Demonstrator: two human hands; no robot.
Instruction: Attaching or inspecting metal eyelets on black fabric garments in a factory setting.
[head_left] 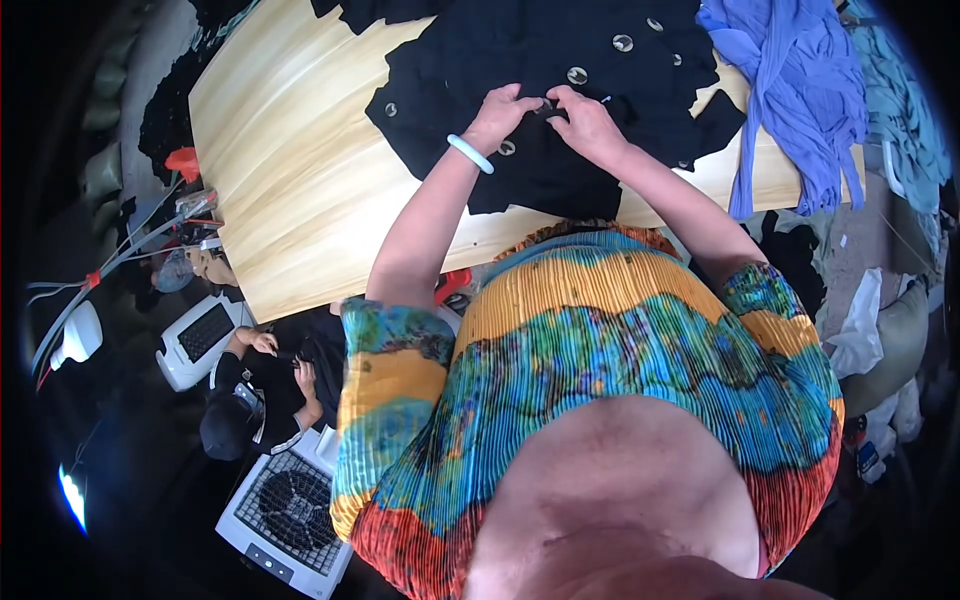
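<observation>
My left hand point(499, 114), below which a pale blue bangle point(470, 154) circles the wrist, reaches over a black cloth point(450, 90). Its thumb and forefinger pinch toward a small dark round piece point(543, 106). From the other side my right hand point(587, 124) meets it, fingers bent and closed near the same piece. What exactly the fingertips grip is partly hidden. Several round pieces with pale and dark patches lie around on the cloth, one point(577, 75) just beyond my right hand and another point(507, 148) near my left wrist.
The black cloth is spread on a light wooden table point(300, 150). Crumpled violet-blue cloth point(790, 90) hangs over the table's right end, with teal cloth point(900, 100) beyond. At lower left, a person in black point(270, 395) works near a large fan unit point(290, 515). Cables point(125, 255) run at left.
</observation>
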